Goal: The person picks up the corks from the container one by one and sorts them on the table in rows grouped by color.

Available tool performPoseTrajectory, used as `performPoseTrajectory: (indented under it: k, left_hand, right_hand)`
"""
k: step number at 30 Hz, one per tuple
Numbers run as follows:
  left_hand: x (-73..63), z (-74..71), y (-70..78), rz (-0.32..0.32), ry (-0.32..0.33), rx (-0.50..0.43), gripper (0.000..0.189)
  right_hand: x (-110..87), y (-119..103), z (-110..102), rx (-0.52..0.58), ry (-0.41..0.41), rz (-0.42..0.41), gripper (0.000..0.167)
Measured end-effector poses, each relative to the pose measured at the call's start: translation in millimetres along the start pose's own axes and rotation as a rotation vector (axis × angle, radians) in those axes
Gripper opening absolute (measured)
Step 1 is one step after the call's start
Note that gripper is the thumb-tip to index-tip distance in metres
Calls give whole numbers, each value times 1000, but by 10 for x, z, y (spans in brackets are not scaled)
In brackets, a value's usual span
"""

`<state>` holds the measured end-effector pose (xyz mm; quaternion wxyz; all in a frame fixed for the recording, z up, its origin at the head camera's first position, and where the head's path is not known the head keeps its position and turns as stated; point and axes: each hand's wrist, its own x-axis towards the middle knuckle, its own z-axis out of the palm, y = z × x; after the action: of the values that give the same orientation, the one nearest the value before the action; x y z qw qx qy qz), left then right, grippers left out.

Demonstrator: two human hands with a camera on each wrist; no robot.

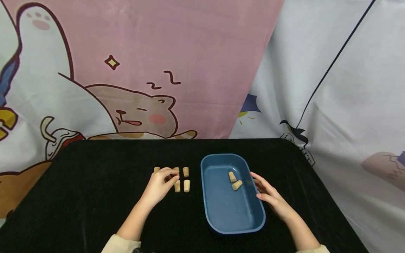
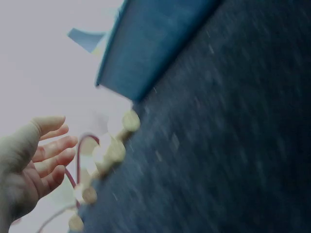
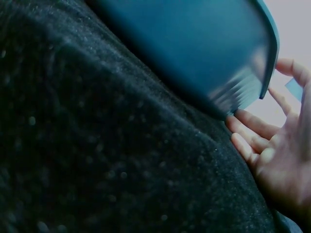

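Several tapered corks stand in short rows on the black cloth, among them a near one (image 1: 186,186) and a far one (image 1: 185,172). My left hand (image 1: 160,184) hovers over their left part and hides some. In the left wrist view its fingers are loosely bent and hold nothing, beside the blurred corks (image 2: 115,150). Two more corks, one (image 1: 232,176) behind the other (image 1: 237,185), lie inside a blue rectangular tray (image 1: 221,218). At the tray's right side, my right hand (image 1: 271,198) rests its fingertips against the outer wall, thumb by the rim, fingers relaxed.
Black cloth (image 1: 95,196) covers the table, with its far edge against a printed curtain (image 1: 202,63). The tray's raised rim stands between the corks on the cloth and my right hand.
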<state>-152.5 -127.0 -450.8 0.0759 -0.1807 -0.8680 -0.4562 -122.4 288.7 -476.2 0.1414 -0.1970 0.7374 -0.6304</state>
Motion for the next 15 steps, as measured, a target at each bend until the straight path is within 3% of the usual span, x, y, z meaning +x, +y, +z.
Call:
performPoseTrajectory:
  k: [7, 15]
  left_hand:
    - [56, 20, 418, 56, -6, -80, 17]
    - [191, 173, 811, 140, -96, -157, 20]
  right_hand:
    - [2, 9, -8, 4, -11, 2, 62]
    - [1, 3, -11, -2, 1, 16, 62]
